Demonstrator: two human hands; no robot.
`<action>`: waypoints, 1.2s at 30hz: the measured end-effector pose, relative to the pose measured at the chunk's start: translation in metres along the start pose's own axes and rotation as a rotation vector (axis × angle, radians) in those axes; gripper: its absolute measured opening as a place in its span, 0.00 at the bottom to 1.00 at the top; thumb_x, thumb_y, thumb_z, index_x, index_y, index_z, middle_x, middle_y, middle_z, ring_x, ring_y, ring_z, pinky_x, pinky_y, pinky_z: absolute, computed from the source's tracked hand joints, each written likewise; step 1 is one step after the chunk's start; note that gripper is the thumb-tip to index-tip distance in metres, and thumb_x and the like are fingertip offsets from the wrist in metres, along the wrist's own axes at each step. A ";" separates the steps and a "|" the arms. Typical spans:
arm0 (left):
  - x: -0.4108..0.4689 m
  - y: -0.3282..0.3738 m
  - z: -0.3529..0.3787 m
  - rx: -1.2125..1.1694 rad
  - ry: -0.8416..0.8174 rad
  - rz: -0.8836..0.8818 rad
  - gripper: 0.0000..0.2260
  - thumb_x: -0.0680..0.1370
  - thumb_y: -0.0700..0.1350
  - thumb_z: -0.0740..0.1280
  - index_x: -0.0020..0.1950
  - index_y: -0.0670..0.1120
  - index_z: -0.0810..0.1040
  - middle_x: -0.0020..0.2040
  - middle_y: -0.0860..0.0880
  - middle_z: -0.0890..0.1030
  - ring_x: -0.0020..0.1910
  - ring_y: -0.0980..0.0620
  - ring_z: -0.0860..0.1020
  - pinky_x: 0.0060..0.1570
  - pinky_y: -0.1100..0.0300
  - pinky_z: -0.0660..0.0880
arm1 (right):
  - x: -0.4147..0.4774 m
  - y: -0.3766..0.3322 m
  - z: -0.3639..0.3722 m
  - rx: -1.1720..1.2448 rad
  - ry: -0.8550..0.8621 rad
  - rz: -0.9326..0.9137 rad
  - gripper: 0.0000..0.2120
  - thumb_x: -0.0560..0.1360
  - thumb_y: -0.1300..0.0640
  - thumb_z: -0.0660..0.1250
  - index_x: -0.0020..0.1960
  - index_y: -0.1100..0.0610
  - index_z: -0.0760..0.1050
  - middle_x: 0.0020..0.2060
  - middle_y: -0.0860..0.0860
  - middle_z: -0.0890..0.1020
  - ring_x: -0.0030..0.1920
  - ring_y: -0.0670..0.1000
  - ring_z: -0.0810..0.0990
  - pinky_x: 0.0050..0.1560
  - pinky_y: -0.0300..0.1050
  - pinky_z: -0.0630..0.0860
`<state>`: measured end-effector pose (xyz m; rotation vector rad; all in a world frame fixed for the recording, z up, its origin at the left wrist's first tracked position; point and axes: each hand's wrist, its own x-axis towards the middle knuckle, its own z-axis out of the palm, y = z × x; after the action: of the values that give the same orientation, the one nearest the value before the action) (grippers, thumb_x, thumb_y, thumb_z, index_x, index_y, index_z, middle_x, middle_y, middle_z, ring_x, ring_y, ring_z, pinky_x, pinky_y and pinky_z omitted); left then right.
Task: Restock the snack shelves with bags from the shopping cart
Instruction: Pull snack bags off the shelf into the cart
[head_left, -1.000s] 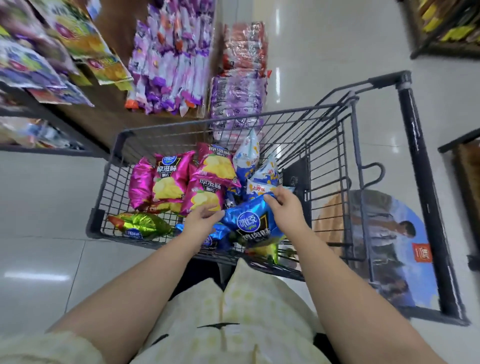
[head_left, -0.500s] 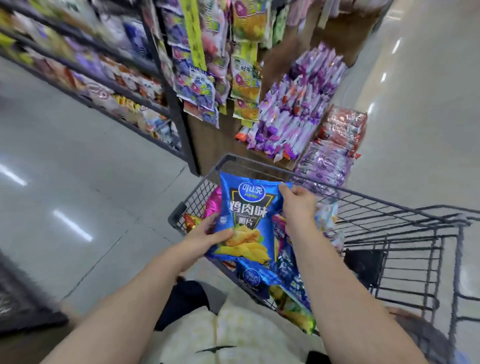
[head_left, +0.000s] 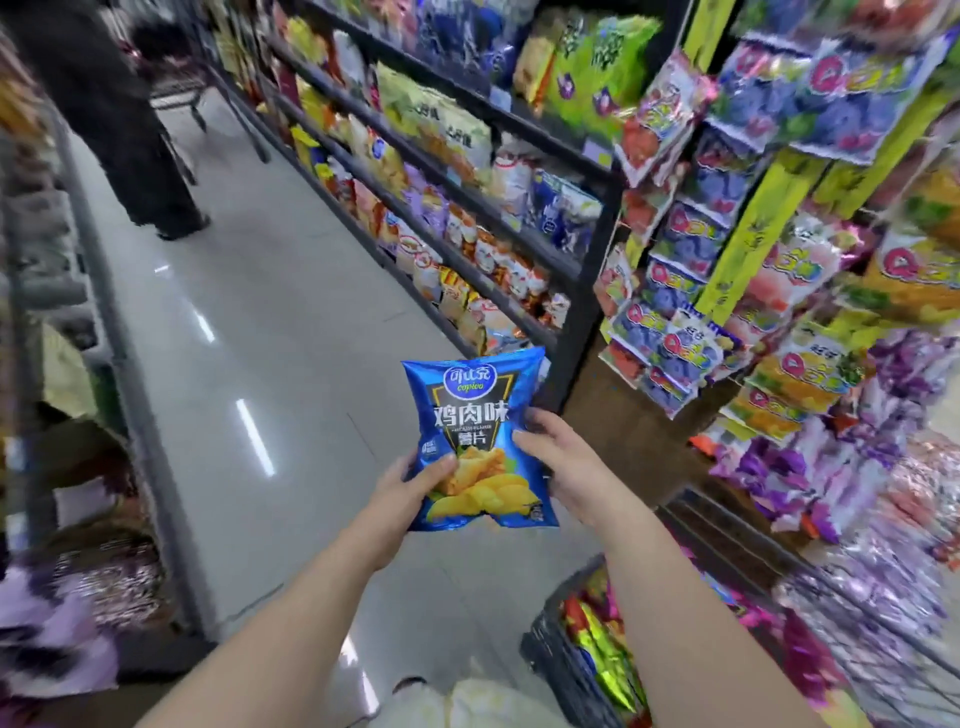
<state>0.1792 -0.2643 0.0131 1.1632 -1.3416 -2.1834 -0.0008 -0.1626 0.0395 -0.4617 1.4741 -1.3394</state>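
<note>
A blue chip bag (head_left: 474, 415) with yellow chips printed on it is upright in front of me over the aisle floor. My left hand (head_left: 410, 486) grips its lower left edge, thumb on the front. My right hand (head_left: 563, 457) grips its right edge. The shopping cart (head_left: 550, 654) is at the bottom right, partly behind my right forearm, with green, red and pink bags (head_left: 602, 649) inside. The snack shelves (head_left: 467, 202) run along the right side of the aisle, packed with bags.
Hanging strips of small snack packs (head_left: 675, 291) cover the shelf end on the right, with purple packs (head_left: 857, 467) below. Another shelf unit (head_left: 78, 322) lines the left. A person in dark clothes (head_left: 130, 130) stands far up the aisle beside another cart.
Both hands lifted the blue bag out of the cart and raised it. My view swung left and up from the cart toward the aisle and shelves.
</note>
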 end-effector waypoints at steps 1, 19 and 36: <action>0.009 0.012 -0.018 -0.006 0.022 -0.003 0.11 0.75 0.47 0.72 0.57 0.50 0.79 0.49 0.50 0.86 0.46 0.50 0.85 0.48 0.54 0.79 | 0.018 -0.006 0.017 0.001 -0.046 0.007 0.19 0.73 0.58 0.72 0.61 0.49 0.72 0.47 0.44 0.85 0.46 0.48 0.84 0.52 0.50 0.77; 0.246 0.198 -0.201 -0.090 0.256 0.097 0.16 0.77 0.46 0.70 0.64 0.47 0.75 0.55 0.46 0.84 0.41 0.55 0.84 0.34 0.62 0.78 | 0.343 -0.131 0.170 -0.014 -0.213 -0.003 0.28 0.66 0.59 0.75 0.65 0.60 0.74 0.56 0.57 0.83 0.55 0.61 0.82 0.55 0.55 0.79; 0.535 0.518 -0.328 0.021 0.404 0.402 0.18 0.74 0.46 0.74 0.62 0.45 0.77 0.51 0.46 0.84 0.46 0.50 0.84 0.43 0.60 0.80 | 0.692 -0.390 0.290 0.018 -0.155 -0.259 0.19 0.73 0.67 0.70 0.63 0.60 0.74 0.55 0.56 0.83 0.54 0.56 0.83 0.53 0.51 0.80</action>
<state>0.0364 -1.0569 0.1293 1.1456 -1.2859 -1.5603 -0.1517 -0.9885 0.1399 -0.7482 1.3052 -1.4809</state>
